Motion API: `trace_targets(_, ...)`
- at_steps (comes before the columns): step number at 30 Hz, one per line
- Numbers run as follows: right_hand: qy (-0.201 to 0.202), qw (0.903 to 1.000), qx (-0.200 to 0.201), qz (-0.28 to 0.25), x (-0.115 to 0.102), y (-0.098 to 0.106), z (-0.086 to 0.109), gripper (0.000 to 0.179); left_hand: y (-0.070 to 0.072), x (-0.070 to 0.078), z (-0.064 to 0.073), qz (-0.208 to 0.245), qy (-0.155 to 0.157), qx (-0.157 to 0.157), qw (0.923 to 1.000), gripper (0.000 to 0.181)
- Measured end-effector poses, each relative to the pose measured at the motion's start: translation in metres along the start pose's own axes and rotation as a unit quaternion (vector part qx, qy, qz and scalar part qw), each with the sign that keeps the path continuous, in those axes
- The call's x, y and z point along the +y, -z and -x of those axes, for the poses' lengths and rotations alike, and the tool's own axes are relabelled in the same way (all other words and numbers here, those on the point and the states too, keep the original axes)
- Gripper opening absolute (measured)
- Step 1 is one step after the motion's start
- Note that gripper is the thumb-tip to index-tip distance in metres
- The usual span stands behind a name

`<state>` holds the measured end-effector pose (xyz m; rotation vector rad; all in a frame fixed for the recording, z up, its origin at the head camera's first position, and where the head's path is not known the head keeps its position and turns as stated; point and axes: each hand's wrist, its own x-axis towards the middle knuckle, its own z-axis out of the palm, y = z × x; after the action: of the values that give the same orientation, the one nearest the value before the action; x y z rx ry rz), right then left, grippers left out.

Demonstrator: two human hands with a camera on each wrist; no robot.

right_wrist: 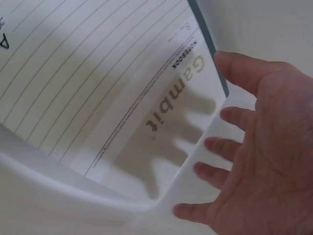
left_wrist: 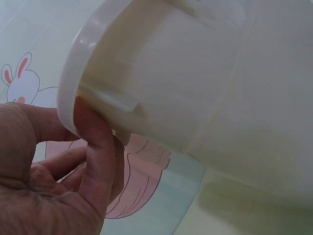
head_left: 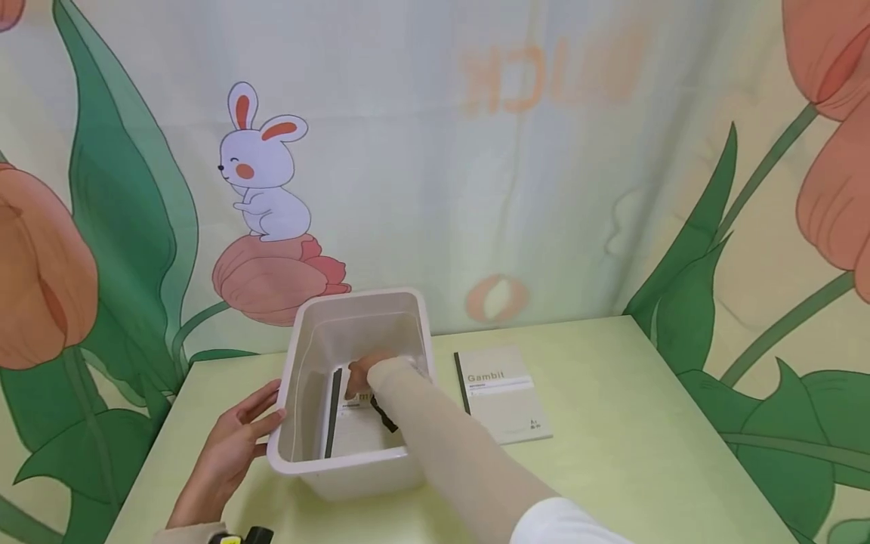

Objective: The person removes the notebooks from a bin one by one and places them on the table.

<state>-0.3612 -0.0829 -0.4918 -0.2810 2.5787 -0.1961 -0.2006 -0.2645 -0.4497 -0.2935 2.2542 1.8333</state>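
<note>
A pale plastic bin [head_left: 367,472] stands on the table, its rim facing up. At its left side my left hand [head_left: 231,442] pinches the rim between thumb and fingers, as the left wrist view shows close up on the rim [left_wrist: 73,73]. A notebook [head_left: 360,432] with a dark spine and the word "Gambit" lies inside on the bin's floor. My right hand [right_wrist: 269,142] reaches into the bin with fingers spread, just off the top edge of this notebook [right_wrist: 112,83]. In the head view my sleeve crosses the bin's right wall and covers part of the notebook.
A second "Gambit" notebook [head_left: 506,412] lies on the light green table [head_left: 612,393], right of the bin. Behind the table hangs a curtain [head_left: 408,189] printed with a rabbit and tulips, close to the bin's far side.
</note>
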Motion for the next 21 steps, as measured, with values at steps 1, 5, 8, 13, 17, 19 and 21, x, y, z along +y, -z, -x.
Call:
trace_targets(1, 0.002, 1.0, -0.002, 0.0, -0.001, -0.001, -0.001, 0.07, 0.0, 0.0, 0.0, 0.0, 0.0, 0.002, 1.0, 0.065)
trace_targets(5, 0.015, 0.9997, -0.006, 0.016, -0.004, -0.003, -0.006, 0.071, 0.001, -0.001, 0.0, 0.0, -0.002, 0.006, 1.0, 0.064)
trace_targets(8, 0.021, 0.9993, -0.003, 0.032, -0.007, -0.004, -0.012, 0.063, 0.002, -0.001, 0.001, 0.006, -0.004, 0.009, 0.9999, 0.064)
trace_targets(13, 0.016, 0.9994, 0.004, 0.032, -0.011, -0.002, -0.016, 0.039, 0.001, 0.0, 0.002, 0.016, 0.002, 0.015, 0.9998, 0.064)
trace_targets(17, 0.053, 0.996, 0.02, 0.07, -0.011, 0.006, -0.01, 0.043, 0.0, -0.001, 0.001, 0.019, 0.002, 0.019, 0.9996, 0.064)
trace_targets(19, 0.071, 0.9943, 0.016, 0.077, -0.009, 0.009, -0.008, 0.051, 0.0, -0.002, 0.001, 0.018, -0.001, 0.022, 0.9996, 0.063)
trace_targets(21, 0.08, 0.9944, 0.001, 0.069, -0.006, 0.011, -0.007, 0.058, 0.0, -0.003, 0.0, 0.017, -0.004, 0.024, 0.9996, 0.062)
